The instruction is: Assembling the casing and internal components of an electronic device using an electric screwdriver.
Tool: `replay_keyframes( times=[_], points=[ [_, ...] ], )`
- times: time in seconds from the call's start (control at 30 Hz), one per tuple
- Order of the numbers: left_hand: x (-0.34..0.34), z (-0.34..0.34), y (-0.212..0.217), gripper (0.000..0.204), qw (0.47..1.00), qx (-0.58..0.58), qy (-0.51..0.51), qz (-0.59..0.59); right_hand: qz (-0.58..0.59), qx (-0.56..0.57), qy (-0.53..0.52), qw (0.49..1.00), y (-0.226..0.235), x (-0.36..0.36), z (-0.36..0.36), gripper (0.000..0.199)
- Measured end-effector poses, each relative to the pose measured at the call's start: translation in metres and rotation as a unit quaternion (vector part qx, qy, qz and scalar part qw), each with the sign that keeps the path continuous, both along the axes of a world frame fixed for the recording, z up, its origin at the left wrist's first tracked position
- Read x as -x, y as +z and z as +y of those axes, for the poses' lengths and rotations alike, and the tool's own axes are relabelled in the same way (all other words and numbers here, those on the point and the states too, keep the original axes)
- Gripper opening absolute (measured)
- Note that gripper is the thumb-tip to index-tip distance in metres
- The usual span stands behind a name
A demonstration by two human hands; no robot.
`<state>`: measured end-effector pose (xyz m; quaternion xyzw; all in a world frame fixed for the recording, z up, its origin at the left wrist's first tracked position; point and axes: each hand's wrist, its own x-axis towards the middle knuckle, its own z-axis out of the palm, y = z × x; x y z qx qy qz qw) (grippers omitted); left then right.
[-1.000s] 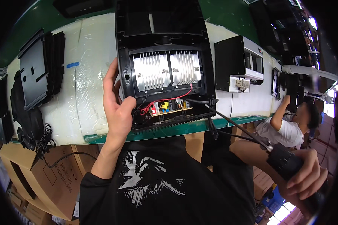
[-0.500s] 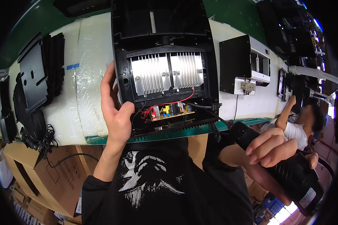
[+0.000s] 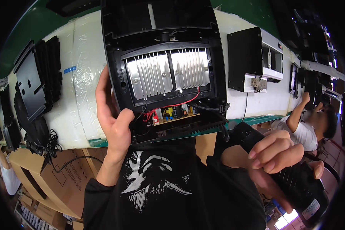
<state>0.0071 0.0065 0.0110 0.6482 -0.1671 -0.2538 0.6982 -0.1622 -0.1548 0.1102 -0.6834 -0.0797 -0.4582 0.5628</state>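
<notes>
A large black open appliance housing [image 3: 163, 73] lies on the white padded bench, showing two ribbed silver heat sinks [image 3: 166, 73] and a small circuit board [image 3: 172, 114] with red and black wires. My left hand [image 3: 112, 115] grips the housing's lower left edge, thumb inside near the wires. My right hand [image 3: 280, 153] holds a black power screwdriver [image 3: 291, 176] at the lower right, its tip end pointing toward the housing's lower right corner.
Stacked black plastic panels [image 3: 34, 80] and coiled black cables [image 3: 46, 142] lie on the bench's left end. Another black-and-white unit [image 3: 257, 57] stands to the right. A co-worker in a white shirt [image 3: 303, 126] works farther right. Cardboard boxes [image 3: 50, 180] sit below the bench.
My right hand has brought the power screwdriver up and left, closer to the housing's lower right corner. My left hand keeps its grip on the housing's left edge.
</notes>
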Motion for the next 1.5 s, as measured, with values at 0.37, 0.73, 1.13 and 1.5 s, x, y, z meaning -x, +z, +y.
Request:
replay_keyframes(
  times=[0.37,0.73,1.13,1.5],
  points=[
    [0.001,0.000,0.001,0.079,1.000,0.013,0.007,0.011,0.029,-0.016,-0.003,0.999,-0.002,-0.003,-0.004,0.079],
    [0.000,0.002,0.000,0.079,0.999,0.039,0.002,0.005,-0.010,-0.031,-0.025,0.999,-0.005,-0.010,0.006,0.086],
    [0.002,0.000,-0.001,0.082,0.998,0.062,0.013,0.012,-0.135,0.098,-0.265,0.950,0.074,0.129,-0.042,0.068],
    [0.000,0.000,0.003,0.088,0.999,0.038,0.009,0.032,-0.140,0.036,-0.360,0.922,0.019,0.127,-0.091,0.086]
  ],
)
